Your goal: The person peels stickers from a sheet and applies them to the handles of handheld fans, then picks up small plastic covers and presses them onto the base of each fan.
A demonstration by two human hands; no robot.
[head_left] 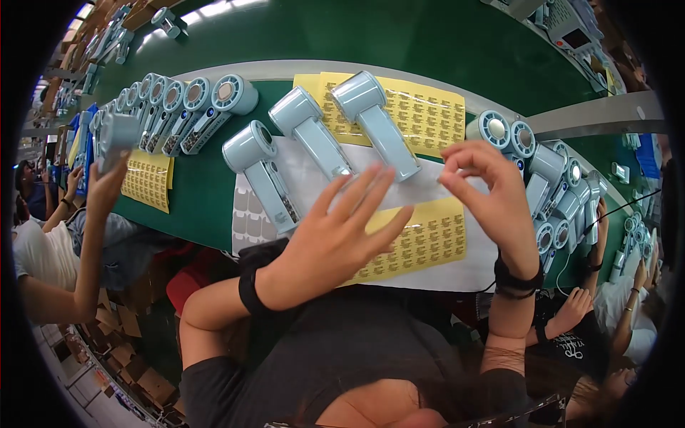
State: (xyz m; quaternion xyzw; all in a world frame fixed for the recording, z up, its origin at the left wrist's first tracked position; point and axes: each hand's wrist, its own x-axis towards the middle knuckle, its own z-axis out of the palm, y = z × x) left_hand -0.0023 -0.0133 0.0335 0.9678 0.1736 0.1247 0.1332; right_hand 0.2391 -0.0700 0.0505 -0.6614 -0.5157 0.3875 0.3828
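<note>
Left hand: fingers were apart
Right hand: fingertips met, contents couldn't be told
Handsets: three lay ahead

Bright light throughout — white glare streaks the far-left part of the green bench, whose edges bow with fisheye distortion — left hand slightly blurred.

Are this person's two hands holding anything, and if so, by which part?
The left hand is spread open, with nothing visible in its grasp. The right hand is curled; whether it pinches something small cannot be told.
</note>
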